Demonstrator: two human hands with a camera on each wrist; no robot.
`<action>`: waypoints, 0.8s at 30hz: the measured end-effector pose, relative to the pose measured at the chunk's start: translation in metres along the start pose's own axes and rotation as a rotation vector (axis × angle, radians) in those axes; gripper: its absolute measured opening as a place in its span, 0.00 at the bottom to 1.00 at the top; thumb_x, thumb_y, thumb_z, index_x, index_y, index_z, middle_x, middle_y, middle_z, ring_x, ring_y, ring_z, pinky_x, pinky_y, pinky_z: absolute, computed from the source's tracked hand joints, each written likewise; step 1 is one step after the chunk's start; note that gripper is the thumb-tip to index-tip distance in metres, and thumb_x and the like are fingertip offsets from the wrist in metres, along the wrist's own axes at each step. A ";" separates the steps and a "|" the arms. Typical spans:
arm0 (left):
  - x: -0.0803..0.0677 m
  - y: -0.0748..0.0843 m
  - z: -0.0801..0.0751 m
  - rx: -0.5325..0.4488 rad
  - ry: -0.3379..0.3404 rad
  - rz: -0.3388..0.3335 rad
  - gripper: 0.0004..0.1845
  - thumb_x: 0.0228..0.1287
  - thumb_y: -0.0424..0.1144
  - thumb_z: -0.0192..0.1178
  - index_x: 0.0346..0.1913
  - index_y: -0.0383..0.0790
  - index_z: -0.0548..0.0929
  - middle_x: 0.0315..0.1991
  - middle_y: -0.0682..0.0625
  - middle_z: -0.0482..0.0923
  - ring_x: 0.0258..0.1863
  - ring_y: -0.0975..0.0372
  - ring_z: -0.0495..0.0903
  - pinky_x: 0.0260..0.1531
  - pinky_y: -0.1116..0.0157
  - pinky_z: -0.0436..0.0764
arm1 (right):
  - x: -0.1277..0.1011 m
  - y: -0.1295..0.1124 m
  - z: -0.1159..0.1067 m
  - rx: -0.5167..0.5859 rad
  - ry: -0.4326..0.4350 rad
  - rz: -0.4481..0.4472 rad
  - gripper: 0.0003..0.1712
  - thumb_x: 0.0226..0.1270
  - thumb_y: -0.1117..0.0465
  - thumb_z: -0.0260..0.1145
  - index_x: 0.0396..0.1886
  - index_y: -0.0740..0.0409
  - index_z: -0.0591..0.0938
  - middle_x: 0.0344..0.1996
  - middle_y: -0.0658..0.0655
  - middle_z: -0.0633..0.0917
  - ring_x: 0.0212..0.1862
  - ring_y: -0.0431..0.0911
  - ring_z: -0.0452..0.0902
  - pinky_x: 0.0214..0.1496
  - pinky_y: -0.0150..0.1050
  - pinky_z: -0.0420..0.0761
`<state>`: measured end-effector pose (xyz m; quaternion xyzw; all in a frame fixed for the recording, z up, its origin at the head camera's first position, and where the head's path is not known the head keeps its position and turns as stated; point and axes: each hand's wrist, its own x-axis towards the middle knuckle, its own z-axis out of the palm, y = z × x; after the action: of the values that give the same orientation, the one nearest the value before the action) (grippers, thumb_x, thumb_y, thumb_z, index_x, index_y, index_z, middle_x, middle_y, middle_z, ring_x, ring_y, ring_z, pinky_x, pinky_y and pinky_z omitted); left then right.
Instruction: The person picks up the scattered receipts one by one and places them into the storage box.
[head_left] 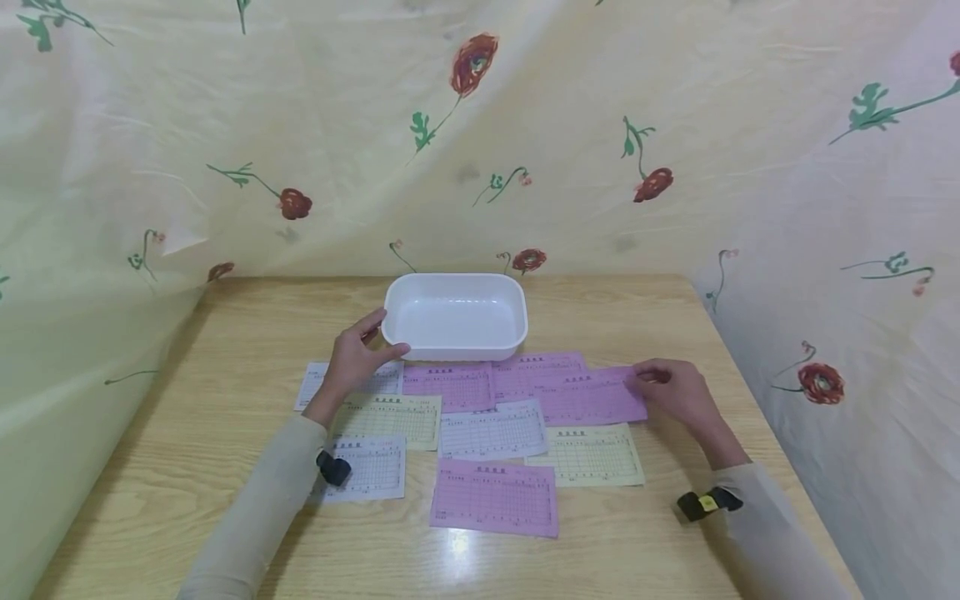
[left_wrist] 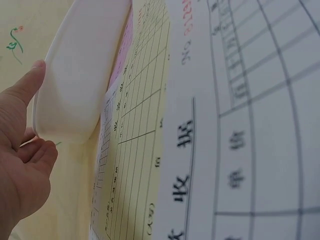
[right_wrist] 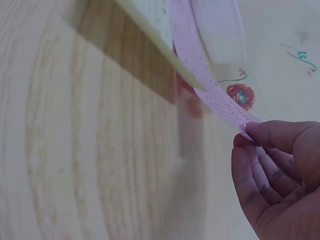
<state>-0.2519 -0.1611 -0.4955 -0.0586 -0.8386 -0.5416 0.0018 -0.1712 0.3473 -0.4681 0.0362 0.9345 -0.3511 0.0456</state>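
Note:
My left hand (head_left: 358, 354) holds the left end of a white plastic tub (head_left: 456, 348), thumb at its front rim and fingers round the side. In the left wrist view, the thumb lies against the tub's rim (left_wrist: 41, 95) and the fingers are bent at its corner. My right hand (head_left: 675, 390) pinches the right edge of a pink receipt slip (head_left: 592, 397) between thumb and fingertips. That slip bends up toward the fingers in the right wrist view, where the pinched edge (right_wrist: 227, 109) shows. The tub's inside shows bare white.
Several more receipt slips lie spread before the tub: a pink one (head_left: 495, 498) at the front, a yellow one (head_left: 596, 457) to the right, white ones (head_left: 495, 429) in the middle and left. They lie on a wooden table (head_left: 187, 483), with a flowered cloth (head_left: 360, 100) hanging behind.

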 end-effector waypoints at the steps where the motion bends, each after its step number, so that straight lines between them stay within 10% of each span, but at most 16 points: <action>1: 0.000 0.000 0.000 0.000 0.000 -0.002 0.51 0.53 0.54 0.78 0.77 0.41 0.67 0.78 0.46 0.63 0.76 0.52 0.65 0.74 0.59 0.71 | -0.001 -0.001 -0.002 0.002 0.007 -0.007 0.22 0.73 0.52 0.69 0.56 0.64 0.84 0.52 0.67 0.86 0.52 0.58 0.82 0.45 0.36 0.84; 16: -0.001 0.001 0.001 -0.002 0.002 -0.016 0.50 0.54 0.53 0.78 0.77 0.42 0.66 0.78 0.46 0.62 0.76 0.52 0.64 0.74 0.59 0.70 | -0.007 -0.010 -0.032 0.119 0.139 -0.116 0.19 0.71 0.58 0.71 0.52 0.69 0.85 0.44 0.67 0.88 0.35 0.33 0.84 0.37 0.27 0.86; 24: 0.000 0.003 0.000 0.011 0.002 -0.037 0.51 0.53 0.53 0.79 0.77 0.41 0.66 0.78 0.46 0.62 0.76 0.51 0.64 0.74 0.59 0.71 | -0.002 -0.019 -0.046 0.206 0.185 -0.159 0.19 0.70 0.60 0.71 0.52 0.70 0.84 0.37 0.48 0.89 0.35 0.31 0.84 0.38 0.23 0.86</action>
<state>-0.2513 -0.1600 -0.4930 -0.0424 -0.8424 -0.5372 -0.0070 -0.1734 0.3637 -0.4212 -0.0013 0.8936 -0.4430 -0.0725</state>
